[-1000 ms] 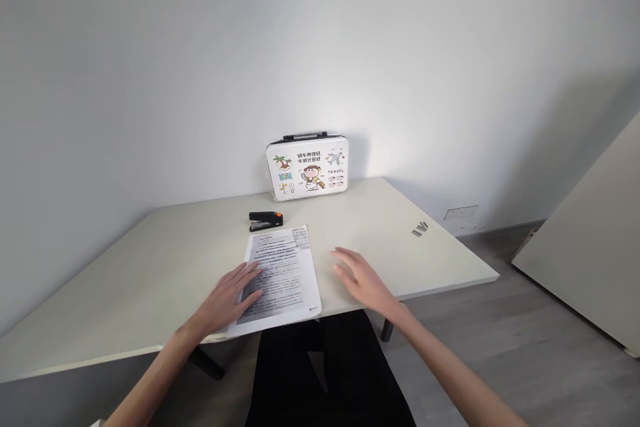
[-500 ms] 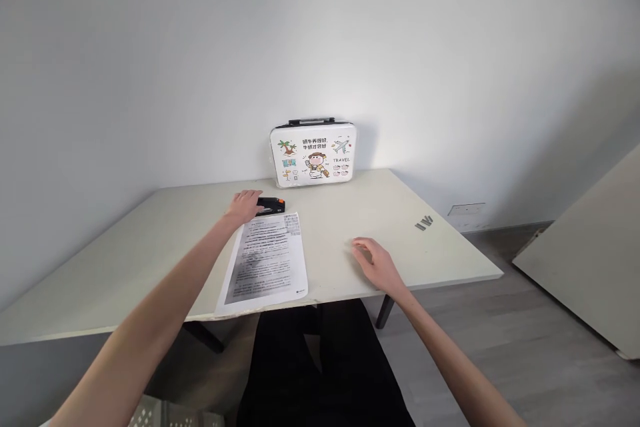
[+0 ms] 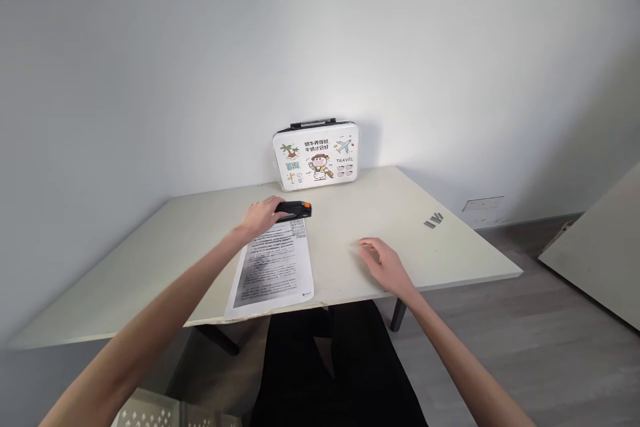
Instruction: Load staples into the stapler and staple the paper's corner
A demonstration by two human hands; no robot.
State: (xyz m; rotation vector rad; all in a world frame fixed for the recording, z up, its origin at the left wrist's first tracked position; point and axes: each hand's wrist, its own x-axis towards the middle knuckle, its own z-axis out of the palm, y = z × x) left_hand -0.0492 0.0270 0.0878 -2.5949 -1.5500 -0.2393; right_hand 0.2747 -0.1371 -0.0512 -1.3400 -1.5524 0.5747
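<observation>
My left hand (image 3: 263,215) is closed around the near end of a black stapler (image 3: 294,211) with an orange tip. The stapler lies across the top edge of a printed sheet of paper (image 3: 275,267); whether it touches the paper I cannot tell. My fingers hide part of the stapler's left end. To the right of the sheet, my right hand (image 3: 384,263) rests on the white table near its front edge, holding nothing. Its fingers are loosely curved, with a gap between thumb and forefinger. Several grey strips of staples (image 3: 433,220) lie on the table farther right.
Against the wall stands a white case (image 3: 317,157) with cartoon prints and a black handle. The white table (image 3: 350,227) has its front edge close to my lap. A plastic basket (image 3: 150,410) is on the floor at lower left, and a white panel (image 3: 595,267) stands at right.
My left hand has moved right and slightly toward me, bringing the stapler over the sheet's upper right part. My right hand has barely moved. The view has shifted slightly.
</observation>
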